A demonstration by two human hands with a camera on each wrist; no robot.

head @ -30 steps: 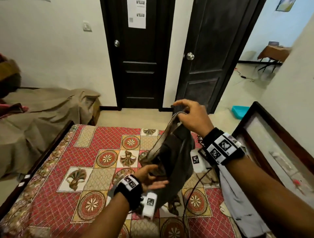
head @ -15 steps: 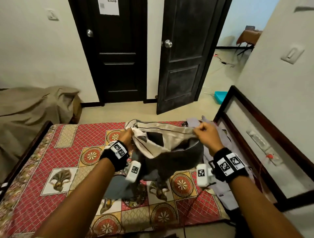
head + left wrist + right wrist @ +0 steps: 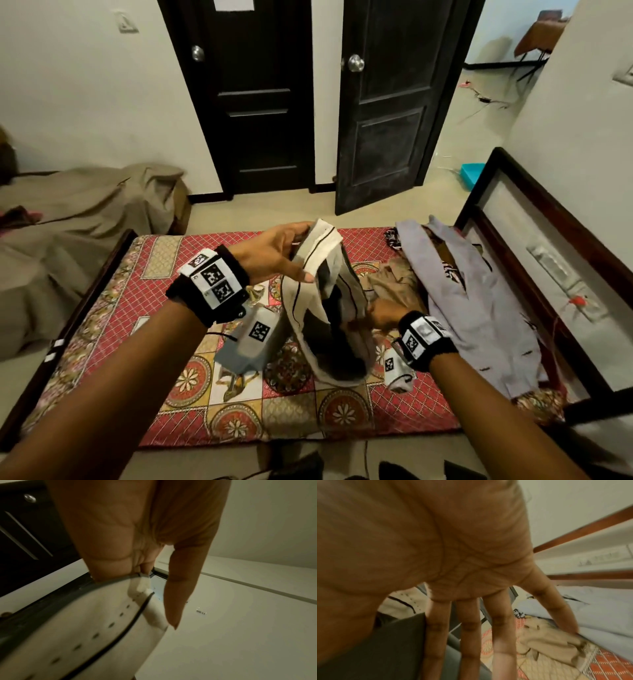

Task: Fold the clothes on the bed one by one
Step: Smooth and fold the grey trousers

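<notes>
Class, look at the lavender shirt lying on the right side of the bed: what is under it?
Under the lavender shirt a black-and-white patterned cloth and a tan garment poke out. How far they extend beneath is covered.

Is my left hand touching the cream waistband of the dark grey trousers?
Touching. The left wrist view shows the left hand pinching the edge of the cream waistband; the head view shows the thumb lying on it.

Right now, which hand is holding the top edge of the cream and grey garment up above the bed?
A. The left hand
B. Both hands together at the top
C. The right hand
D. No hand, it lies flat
A: the left hand pinches the garment at its cream top edge, while the right hand is lower, at its side.
</notes>
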